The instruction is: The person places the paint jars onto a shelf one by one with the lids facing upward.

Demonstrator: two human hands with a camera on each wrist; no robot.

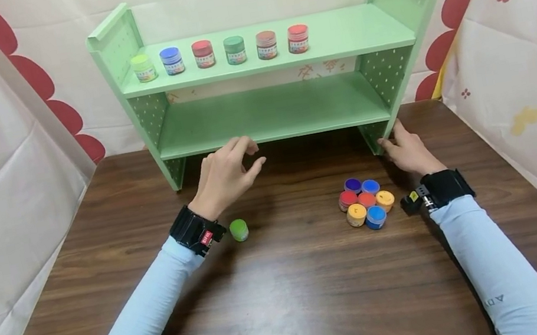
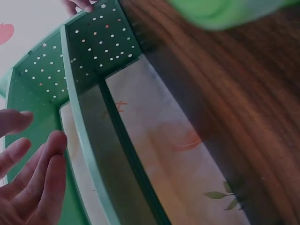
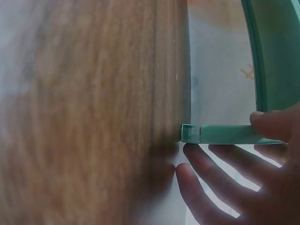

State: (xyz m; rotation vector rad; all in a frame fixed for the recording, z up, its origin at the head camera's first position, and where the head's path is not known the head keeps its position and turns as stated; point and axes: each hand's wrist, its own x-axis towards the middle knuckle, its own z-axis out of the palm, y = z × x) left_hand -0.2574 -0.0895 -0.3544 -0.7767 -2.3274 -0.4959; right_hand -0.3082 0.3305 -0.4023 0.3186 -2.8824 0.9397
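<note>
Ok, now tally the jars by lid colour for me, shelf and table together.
Green jars: 3
Blue or purple jars: 4
Red or brownish-red jars: 5
Yellow jars: 2
Total: 14

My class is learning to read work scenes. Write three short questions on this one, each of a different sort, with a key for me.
1. Count: how many jars stand on the shelf?

2. True or false: the left hand is holding a jar.

3. Multiple choice: what does the right hand grip?
A. A yellow jar
B. The side of the shelf
C. The left sleeve

Key:
1. Six, all on the upper tier.
2. False; it holds nothing, and a lone green jar sits on the table by that wrist.
3. B.
</note>
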